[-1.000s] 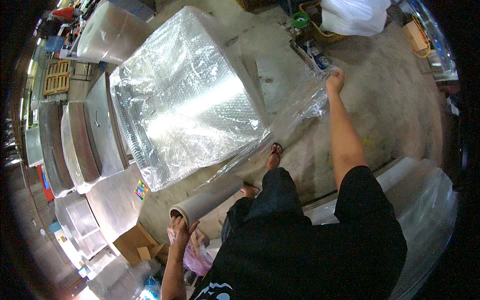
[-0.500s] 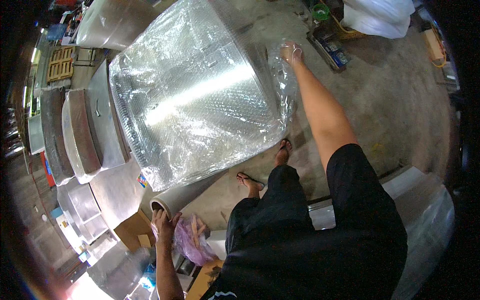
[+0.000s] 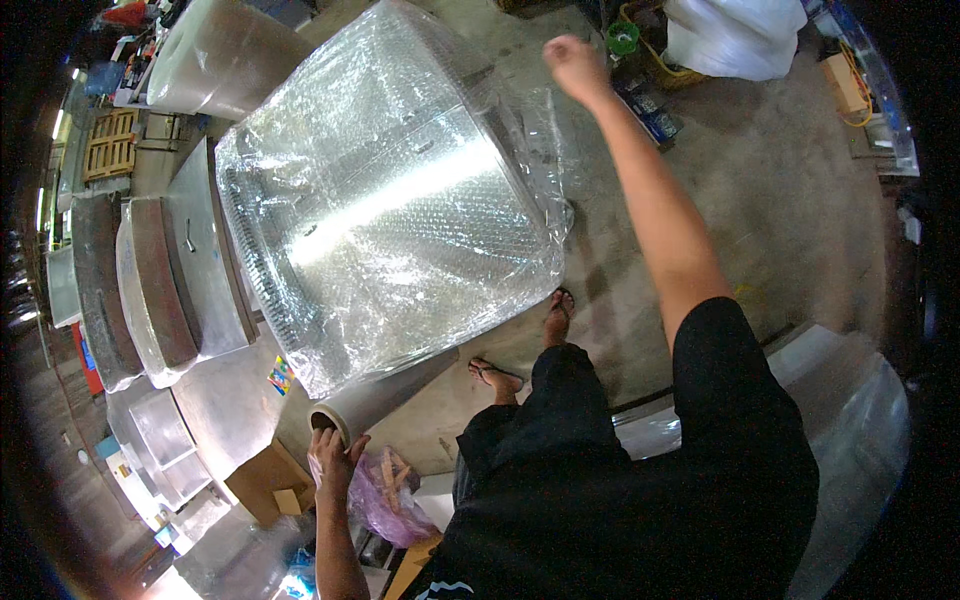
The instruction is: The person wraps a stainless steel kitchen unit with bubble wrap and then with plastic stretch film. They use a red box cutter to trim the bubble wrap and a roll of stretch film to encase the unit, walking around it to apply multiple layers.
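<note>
A large boxy piece wrapped in bubble wrap and clear film (image 3: 400,220) fills the middle, with a bright reflection across its top. At its near left lies a roll of clear plastic film (image 3: 385,395), its hollow cardboard core end toward me. My left hand (image 3: 333,462) grips that core end, fingers hooked over the rim. Beyond the far right side of the wrapped piece, my right hand (image 3: 578,70) is stretched out, fingers curled in and slightly blurred, with no film visible in it. Loose film (image 3: 550,140) hangs along the right side of the piece.
A big roll of bubble wrap (image 3: 215,60) stands at far left, near a wooden pallet (image 3: 110,143). Metal panels (image 3: 205,250) lean at left. A cardboard box (image 3: 265,475) and a pink plastic bag (image 3: 385,500) lie near my left arm. A white sack (image 3: 735,35) sits far right.
My right hand has come off the film at the right side and moved farther away and slightly left; the film there has sunk against the piece. My left hand stays on the roll.
</note>
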{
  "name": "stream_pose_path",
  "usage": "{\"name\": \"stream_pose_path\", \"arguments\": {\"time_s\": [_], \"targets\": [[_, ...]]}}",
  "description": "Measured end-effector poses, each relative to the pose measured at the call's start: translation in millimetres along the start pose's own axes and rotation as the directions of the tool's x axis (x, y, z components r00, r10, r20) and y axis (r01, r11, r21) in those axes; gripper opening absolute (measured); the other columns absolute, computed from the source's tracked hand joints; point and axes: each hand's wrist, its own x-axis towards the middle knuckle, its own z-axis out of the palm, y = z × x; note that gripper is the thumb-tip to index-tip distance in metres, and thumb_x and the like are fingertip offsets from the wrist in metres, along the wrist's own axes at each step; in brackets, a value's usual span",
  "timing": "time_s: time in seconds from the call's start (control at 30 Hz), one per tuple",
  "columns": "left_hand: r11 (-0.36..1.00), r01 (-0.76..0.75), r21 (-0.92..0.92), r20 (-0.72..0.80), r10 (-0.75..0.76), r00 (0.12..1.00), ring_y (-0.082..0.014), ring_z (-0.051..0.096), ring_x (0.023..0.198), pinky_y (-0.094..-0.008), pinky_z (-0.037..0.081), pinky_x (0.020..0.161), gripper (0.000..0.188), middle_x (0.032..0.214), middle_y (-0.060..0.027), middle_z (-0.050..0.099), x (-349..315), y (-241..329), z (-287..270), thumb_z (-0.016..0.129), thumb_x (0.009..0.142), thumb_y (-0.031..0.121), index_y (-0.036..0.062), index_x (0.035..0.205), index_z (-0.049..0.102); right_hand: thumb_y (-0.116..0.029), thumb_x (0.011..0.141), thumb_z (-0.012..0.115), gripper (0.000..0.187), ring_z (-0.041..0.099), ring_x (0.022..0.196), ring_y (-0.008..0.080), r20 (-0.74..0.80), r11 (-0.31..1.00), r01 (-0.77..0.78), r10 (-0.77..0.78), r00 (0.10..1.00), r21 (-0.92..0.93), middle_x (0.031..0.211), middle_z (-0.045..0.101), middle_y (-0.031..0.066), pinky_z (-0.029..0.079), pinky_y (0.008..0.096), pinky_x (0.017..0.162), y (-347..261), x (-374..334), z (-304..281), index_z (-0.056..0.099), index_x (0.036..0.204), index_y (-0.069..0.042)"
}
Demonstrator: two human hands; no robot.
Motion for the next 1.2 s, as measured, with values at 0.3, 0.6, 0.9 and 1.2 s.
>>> {"name": "stream_pose_path", "arguments": {"time_s": [0.3, 0.6, 0.9, 1.2], "targets": [[1.0, -0.007, -0.017, -0.037, 0.007, 0.999, -0.0341, 0.057, 0.078, -0.0474, 0.05, 0.066, 0.043, 0.076, -0.0119, 0.056, -5.1, -10.9, 10.9, 0.087, 0.074, 0.035, 0.003, 0.074, 0.058, -0.071, 0.096, 0.047, 0.083, 0.058, 0.123, 0.0307, 0.427, 0.725, -0.647, 0.52, 0.74, 0.237, 0.134, 0.064, 0.0133, 0.045, 0.0457, 0.103, 26.5, -181.2, 75.5, 0.059, 0.136, 0.001], [0.981, -0.192, -0.011, -0.07, 0.191, 0.979, -0.0279, 0.059, 0.078, -0.0415, 0.052, 0.07, 0.04, 0.075, -0.0065, 0.057, -11.7, -39.8, 10.5, 0.083, 0.078, 0.041, 0.0092, 0.072, 0.059, -0.036, 0.095, 0.058, 0.037, 0.066, 0.104, 0.0438, -0.217, 0.923, -0.102, 0.02, 0.976, -0.371, 0.107, 0.071, 0.0231, 0.051, 0.0501, 0.087, 26.2, -147.3, 29.0, 0.07, 0.11, -0.005], [0.813, -0.581, -0.045, -0.18, 0.565, 0.805, -0.024, 0.062, 0.086, -0.0402, 0.054, 0.071, 0.032, 0.083, -0.0028, 0.063, -28.0, -105.5, 40.8, 0.079, 0.08, 0.042, 0.0123, 0.085, 0.068, -0.019, 0.097, 0.063, 0.019, 0.067, 0.093, 0.0286, -0.442, 0.939, -0.341, 0.287, 0.85, -0.045, 0.101, 0.071, 0.0128, 0.053, 0.0398, 0.085, -160.0, -434.6, 25.6, 0.066, 0.106, -0.003], [0.572, -0.818, -0.062, 0.143, 0.816, 0.56, -0.0251, 0.06, 0.109, -0.044, 0.046, 0.1, 0.033, 0.108, -0.0045, 0.068, -20.8, -149.2, 48.4, 0.061, 0.09, 0.035, 0.0168, 0.116, 0.069, -0.06, 0.09, 0.07, 0.11, 0.049, 0.132, 0.0338, 0.82, 0.535, -0.822, 0.37, 0.436, 0.195, 0.157, 0.032, 0.0257, 0.048, 0.0387, 0.103, -351.6, -582.3, 203.4, 0.011, 0.161, 0.0]]}}
